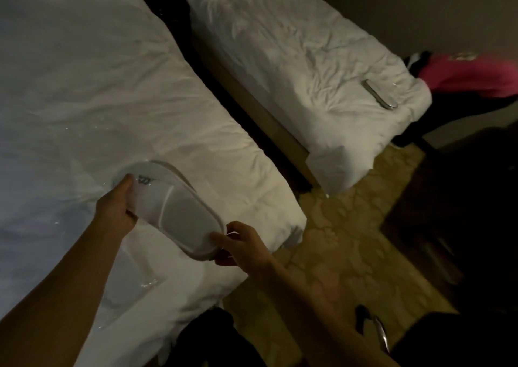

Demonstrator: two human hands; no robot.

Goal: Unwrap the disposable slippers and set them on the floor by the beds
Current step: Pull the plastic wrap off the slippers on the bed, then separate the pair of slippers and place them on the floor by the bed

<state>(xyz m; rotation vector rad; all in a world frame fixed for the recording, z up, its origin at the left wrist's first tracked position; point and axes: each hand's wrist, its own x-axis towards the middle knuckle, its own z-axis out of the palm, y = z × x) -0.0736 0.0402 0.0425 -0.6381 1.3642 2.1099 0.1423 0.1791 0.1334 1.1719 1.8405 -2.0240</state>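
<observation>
A white disposable slipper (pixel 179 212) in clear plastic wrap is held above the near bed's corner. My left hand (pixel 119 207) grips its heel end, where dark lettering shows. My right hand (pixel 238 244) pinches the toe end, fingers on the wrap's edge. More clear plastic (pixel 140 274) hangs or lies below the slipper on the near bed (pixel 84 100). A second wrapped pair of slippers (pixel 379 94) lies edge-on near the foot of the far bed (pixel 294 44).
A dark gap (pixel 224 92) runs between the two white beds. Patterned carpet (pixel 350 240) spreads past the bed ends. A pink garment (pixel 471 78) lies at the right by dark furniture. A dark object (pixel 372 327) sits on the floor near my right arm.
</observation>
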